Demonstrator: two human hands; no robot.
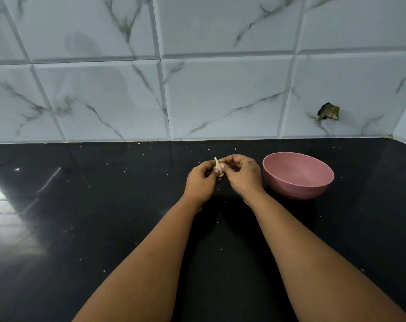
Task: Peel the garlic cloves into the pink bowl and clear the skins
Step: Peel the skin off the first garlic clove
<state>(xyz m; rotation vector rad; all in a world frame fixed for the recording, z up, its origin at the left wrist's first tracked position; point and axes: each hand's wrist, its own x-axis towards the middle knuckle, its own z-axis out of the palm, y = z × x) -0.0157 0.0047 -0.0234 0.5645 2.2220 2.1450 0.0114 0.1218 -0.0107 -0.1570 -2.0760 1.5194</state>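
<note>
A pale garlic clove (218, 167) with loose papery skin is held between both hands above the black counter. My left hand (201, 182) grips it from the left with curled fingers. My right hand (241, 174) pinches its skin from the right with thumb and fingertips. A pink bowl (298, 175) stands on the counter just right of my right hand; its visible inside looks empty.
Small white flecks of garlic skin (217, 222) lie scattered over the glossy black counter (104, 217). A marbled tile wall (197, 77) closes the back, with a dark stub (328, 111) sticking out at the right. A side wall meets the counter at far right.
</note>
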